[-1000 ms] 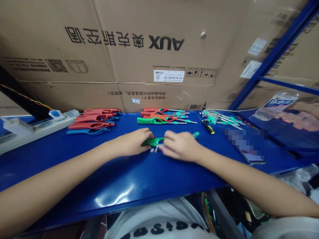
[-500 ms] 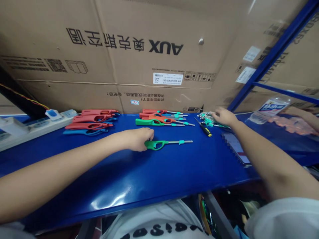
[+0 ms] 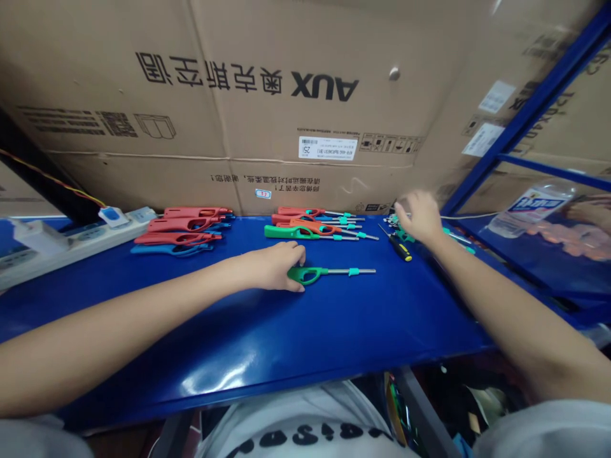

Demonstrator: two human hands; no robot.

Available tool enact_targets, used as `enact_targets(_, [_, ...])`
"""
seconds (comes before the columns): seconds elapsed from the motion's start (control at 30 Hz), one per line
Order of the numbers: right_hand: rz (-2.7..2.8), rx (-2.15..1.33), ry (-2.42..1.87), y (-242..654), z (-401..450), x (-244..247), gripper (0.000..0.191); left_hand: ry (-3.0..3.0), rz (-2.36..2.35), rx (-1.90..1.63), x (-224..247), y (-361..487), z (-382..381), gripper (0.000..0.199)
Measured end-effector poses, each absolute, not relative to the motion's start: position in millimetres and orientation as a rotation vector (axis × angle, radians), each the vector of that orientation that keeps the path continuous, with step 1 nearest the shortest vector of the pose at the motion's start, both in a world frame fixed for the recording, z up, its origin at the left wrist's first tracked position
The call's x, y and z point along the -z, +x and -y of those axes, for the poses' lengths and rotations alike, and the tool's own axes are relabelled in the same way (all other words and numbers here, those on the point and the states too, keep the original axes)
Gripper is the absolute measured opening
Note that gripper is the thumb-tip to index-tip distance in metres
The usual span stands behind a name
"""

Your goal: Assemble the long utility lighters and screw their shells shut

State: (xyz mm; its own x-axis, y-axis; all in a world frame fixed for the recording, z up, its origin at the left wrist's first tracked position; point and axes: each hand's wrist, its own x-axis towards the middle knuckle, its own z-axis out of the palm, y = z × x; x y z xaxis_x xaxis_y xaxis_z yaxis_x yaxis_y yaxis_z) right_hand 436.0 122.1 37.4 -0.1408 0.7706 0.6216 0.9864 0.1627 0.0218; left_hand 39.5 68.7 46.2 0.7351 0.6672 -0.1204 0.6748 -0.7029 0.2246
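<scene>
My left hand (image 3: 281, 266) is closed round the handle end of a green lighter (image 3: 312, 274), whose metal tube with a turquoise clip points right. At the back right, my right hand (image 3: 420, 215) is over a pile of metal tubes with turquoise clips (image 3: 462, 239); it is blurred, and what its fingers hold cannot be made out. A black and yellow screwdriver (image 3: 400, 247) lies just left of that pile. Behind my left hand are red, orange and green lighters (image 3: 292, 232) with tubes fitted.
Red and blue handles without tubes (image 3: 179, 238) lie at the left, beside a white power strip (image 3: 88, 240). A cardboard wall (image 3: 258, 127) backs the blue table (image 3: 296, 337). Past a blue frame (image 3: 529, 108) at the right are a plastic bottle (image 3: 534, 207) and a person's hand (image 3: 592, 210).
My right hand has come further over the pile, and its forearm now covers the phone seen before. The view has shifted slightly. My left hand keeps the green lighter.
</scene>
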Motion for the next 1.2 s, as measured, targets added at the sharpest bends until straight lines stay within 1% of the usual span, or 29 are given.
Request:
enact_targets(0.03, [2.023, 0.570, -1.606, 415.9, -119.2, -40.1, 0.029, 2.698, -1.059, 0.027, -45.5, 41.2, -68.2, 0.041])
enact_targets(0.07, [2.101, 0.456, -1.503, 394.1, -114.7, -42.4, 0.027, 2.710, -1.058, 0.020, -45.1, 43.0, -67.8, 0.038])
enact_targets(0.13, [2.298, 0.132, -1.267, 348.2, -100.5, -45.0, 0.021, 2.725, -1.055, 0.022, -44.9, 47.0, -66.9, 0.035])
enact_targets(0.17, [2.412, -0.043, -1.154, 325.8, -91.4, -45.2, 0.022, 2.730, -1.050, 0.023, -44.9, 48.7, -66.5, 0.034])
enact_targets(0.23, [2.596, -0.290, -1.017, 286.2, -72.0, -43.6, 0.040, 2.739, -1.045, 0.020, -44.6, 50.7, -65.2, 0.031])
enact_targets(0.27, [2.668, -0.337, -1.002, 270.2, -63.1, -41.9, 0.045, 2.741, -1.047, 0.011, -44.1, 50.6, -64.2, 0.029])
enact_targets(0.4, [2.766, -0.346, -1.172, 237.4, -41.7, -34.0, 0.039, 2.725, -1.055, -0.103, -38.3, 40.4, -57.1, 0.028])
enact_targets(0.57, [2.685, -0.406, -1.263, 240.2, -41.3, -30.0, 0.041, 2.676, -1.010, -0.301, -20.4, 21.4, -48.0, 0.027])
enact_targets(0.7, [2.692, -0.306, -1.329, 240.7, -39.2, -29.1, 0.040, 2.666, -0.967, -0.495, -4.9, 18.2, -45.0, 0.026])
enact_targets(0.87, [2.737, -0.223, -1.305, 239.9, -30.4, -28.9, 0.039, 2.744, -0.918, -0.493, 0.8, 19.0, -43.2, 0.033])
enact_targets(1.0, [2.671, -0.387, -1.226, 248.5, -33.9, -27.5, 0.038, 2.756, -0.892, -0.494, 1.9, 17.4, -43.1, 0.035])
enact_targets(1.13, [2.502, -0.699, -1.168, 260.0, -49.1, -22.2, 0.046, 2.693, -0.885, -0.567, 4.5, 16.9, -45.3, 0.034])
enact_targets(1.2, [2.410, -0.808, -1.149, 263.7, -56.6, -17.7, 0.042, 2.657, -0.901, -0.596, 5.1, 17.0, -46.4, 0.034])
